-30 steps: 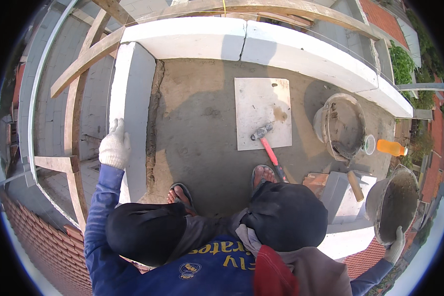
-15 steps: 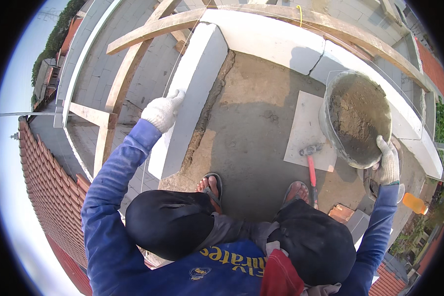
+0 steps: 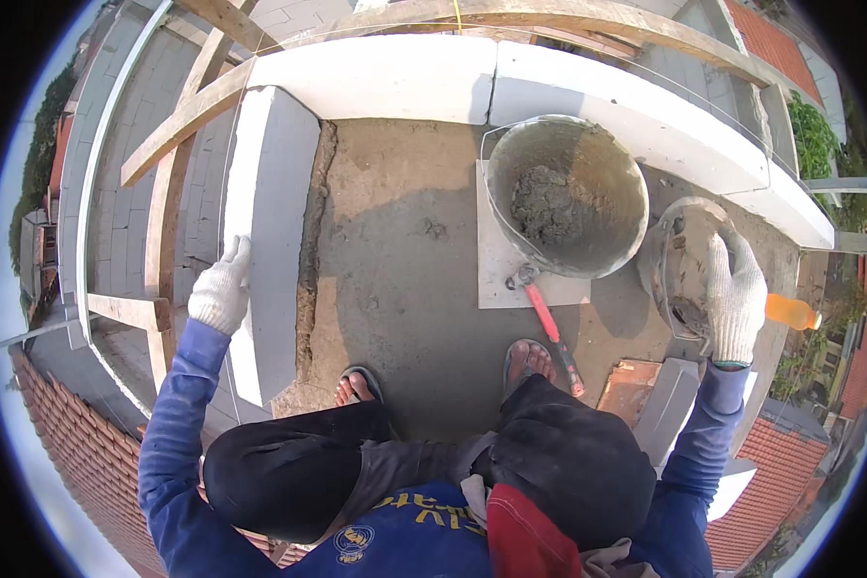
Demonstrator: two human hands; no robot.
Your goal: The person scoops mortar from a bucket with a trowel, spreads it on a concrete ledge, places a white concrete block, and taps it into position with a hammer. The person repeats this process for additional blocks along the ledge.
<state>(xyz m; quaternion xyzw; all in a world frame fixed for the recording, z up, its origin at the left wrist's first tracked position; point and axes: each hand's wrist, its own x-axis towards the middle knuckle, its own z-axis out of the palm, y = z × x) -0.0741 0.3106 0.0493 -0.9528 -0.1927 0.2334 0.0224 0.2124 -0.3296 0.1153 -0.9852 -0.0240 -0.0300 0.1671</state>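
My left hand (image 3: 220,292), in a white knit glove, rests with fingers stretched out on the top edge of a white block (image 3: 268,231) at the left. At the right, my gloved right hand (image 3: 737,297) is over the near right side of a small bucket (image 3: 657,272), fingers extended and partly apart. Whether it touches the rim, I cannot tell. To its left stands a large bucket (image 3: 618,207) with grey mortar (image 3: 546,205) inside, partly over a pale flat board (image 3: 496,275). A red-handled hammer (image 3: 541,313) lies against the board's near edge.
White blocks (image 3: 385,79) form a low wall along the far side, with wooden beams (image 3: 178,125) and a string beyond. An orange bottle (image 3: 790,311) lies at the right. Near my right foot are a brick-coloured piece (image 3: 629,385) and a grey block (image 3: 667,409). Tiled roofs (image 3: 771,482) lie below.
My right hand has let go of the large bucket and moved right to the small one. The large bucket has shifted left over the board. The view has swung right.
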